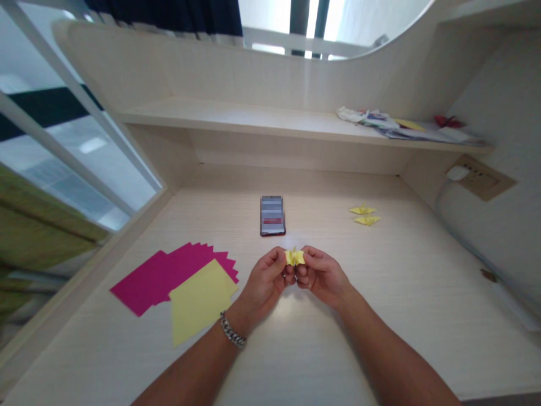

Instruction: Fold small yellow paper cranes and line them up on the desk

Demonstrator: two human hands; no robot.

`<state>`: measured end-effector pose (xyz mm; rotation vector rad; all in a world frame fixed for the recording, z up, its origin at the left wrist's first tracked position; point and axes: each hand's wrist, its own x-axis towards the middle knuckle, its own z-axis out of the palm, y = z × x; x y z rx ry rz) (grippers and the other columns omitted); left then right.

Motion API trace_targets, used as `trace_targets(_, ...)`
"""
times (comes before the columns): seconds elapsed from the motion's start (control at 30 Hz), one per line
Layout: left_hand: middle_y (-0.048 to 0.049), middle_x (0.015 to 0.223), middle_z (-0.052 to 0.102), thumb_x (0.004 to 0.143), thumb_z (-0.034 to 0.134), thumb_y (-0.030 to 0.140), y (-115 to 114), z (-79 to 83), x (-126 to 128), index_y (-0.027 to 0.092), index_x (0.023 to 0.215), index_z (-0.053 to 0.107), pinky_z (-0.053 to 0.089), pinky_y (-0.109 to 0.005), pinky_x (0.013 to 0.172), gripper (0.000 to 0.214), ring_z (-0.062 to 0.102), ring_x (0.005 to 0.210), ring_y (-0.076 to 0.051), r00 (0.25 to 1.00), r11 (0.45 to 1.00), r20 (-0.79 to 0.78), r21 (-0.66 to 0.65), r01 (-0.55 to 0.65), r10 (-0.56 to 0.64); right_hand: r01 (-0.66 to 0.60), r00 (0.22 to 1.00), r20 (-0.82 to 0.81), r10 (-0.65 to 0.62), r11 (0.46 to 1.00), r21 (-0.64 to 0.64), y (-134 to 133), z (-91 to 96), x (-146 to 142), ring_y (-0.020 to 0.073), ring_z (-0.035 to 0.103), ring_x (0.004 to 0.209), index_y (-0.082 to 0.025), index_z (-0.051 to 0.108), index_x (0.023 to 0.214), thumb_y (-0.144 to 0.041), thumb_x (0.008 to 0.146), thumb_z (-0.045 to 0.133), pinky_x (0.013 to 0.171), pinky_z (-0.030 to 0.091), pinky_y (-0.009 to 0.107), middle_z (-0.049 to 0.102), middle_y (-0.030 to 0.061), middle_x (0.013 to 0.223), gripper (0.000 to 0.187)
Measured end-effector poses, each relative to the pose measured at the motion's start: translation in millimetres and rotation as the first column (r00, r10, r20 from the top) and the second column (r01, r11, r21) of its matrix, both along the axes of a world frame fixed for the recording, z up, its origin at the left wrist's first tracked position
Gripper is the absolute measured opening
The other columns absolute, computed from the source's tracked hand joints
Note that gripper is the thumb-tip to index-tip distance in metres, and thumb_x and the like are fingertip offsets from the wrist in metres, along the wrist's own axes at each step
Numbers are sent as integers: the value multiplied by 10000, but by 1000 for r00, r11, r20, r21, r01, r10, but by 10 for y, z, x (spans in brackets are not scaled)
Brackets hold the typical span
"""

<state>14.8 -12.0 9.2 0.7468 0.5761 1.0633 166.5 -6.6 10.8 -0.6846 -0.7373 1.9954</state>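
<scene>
Pale wood-grain surfaces fill the view: a broad counter (380,316) set in an alcove, with a long shelf (236,115) above its back edge carrying a loose heap of papers (401,127) at the right end. On the counter's left lies a fanned stack of magenta paper sheets (169,273), and a yellow sheet (200,299) partly overlaps its near corner. A phone (272,215) lies flat near the middle, well beyond the hands. Two small folded yellow paper figures (364,215) sit just beside each other toward the right. Both hands meet above the counter's centre: the left hand (264,282), with a metal bracelet (232,331) at its wrist, and the right hand (323,276) each have their grip pinching one side of a small folded yellow paper piece (295,257), held between the fingertips just above the counter.
</scene>
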Motion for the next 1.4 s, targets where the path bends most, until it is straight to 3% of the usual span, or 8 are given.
trace_targets(0.1,7,627,539,864,553,356,40,-2,-36,160,738,529,370,-235,568,234,486,569,-105,971,992,-232,122,-31,59,21,987,154,-32,997,74,10,2,21,90,505,465,-163,548,762,-339,772,656,429,373,187,572,-12,584,206)
trace_targets(0.2,15,596,542,839,577,366,77,10,-62,155,724,546,360,-233,542,243,467,536,-104,881,970,-446,236,-54,157,27,924,373,-90,985,171,27,-11,38,89,495,473,-152,570,749,-384,775,648,414,359,180,570,-6,582,245)
trace_targets(0.4,14,580,545,845,540,420,79,8,-65,158,696,540,352,-238,497,302,470,498,-108,842,979,-533,203,30,85,-20,900,429,-76,976,216,28,-19,21,76,464,440,-156,549,697,-413,757,659,406,343,182,557,-18,554,287)
trace_targets(0.53,22,570,522,836,568,403,78,-19,-68,155,680,532,323,-229,494,295,447,496,-94,891,986,-452,161,35,42,-19,941,338,-29,990,137,20,-11,6,75,471,441,-155,545,705,-383,745,679,402,346,177,561,-19,559,268)
trace_targets(0.67,7,620,538,818,603,387,54,10,-34,155,713,533,350,-235,530,265,469,536,-97,976,999,-215,25,31,-25,6,989,150,-11,999,36,6,6,-24,71,477,409,-162,533,721,-369,751,678,388,346,176,579,-20,564,254)
trace_targets(0.83,4,658,540,821,621,356,3,49,12,155,718,529,383,-242,577,244,493,577,-97,999,999,-29,-38,22,-23,19,1000,15,-19,999,-28,-12,11,-65,72,485,387,-170,511,702,-327,751,681,383,338,172,604,-15,555,237)
trace_targets(1.2,-25,670,577,840,592,383,-13,25,12,156,712,528,415,-267,599,269,519,584,-116,999,999,28,-29,44,-43,34,999,-36,-34,999,-21,-18,-24,-70,76,465,382,-171,513,676,-344,719,705,385,310,181,611,-5,534,262)
trace_targets(1.4,-13,665,554,838,600,365,-15,49,15,159,716,523,406,-255,598,252,488,582,-105,997,998,67,-48,36,-32,2,997,-72,-4,1000,-26,-8,-23,-56,88,501,395,-147,574,687,-405,734,671,410,361,202,628,15,548,280)
